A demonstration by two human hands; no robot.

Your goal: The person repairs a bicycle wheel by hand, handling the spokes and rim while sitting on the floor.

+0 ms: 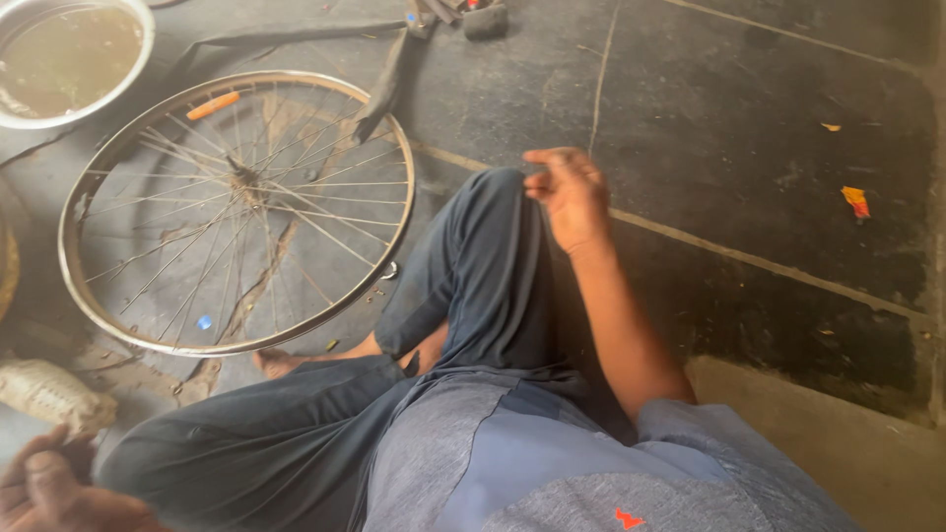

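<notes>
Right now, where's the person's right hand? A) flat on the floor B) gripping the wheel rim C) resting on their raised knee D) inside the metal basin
C: the right hand lies on the raised knee of the dark trousers, apart from the spoked wheel lying flat on the floor and from the metal basin at top left.

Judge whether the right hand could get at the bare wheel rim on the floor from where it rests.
Probably yes: the right hand rests on the raised knee, the wheel rim lies just beyond it, nothing between.
</notes>
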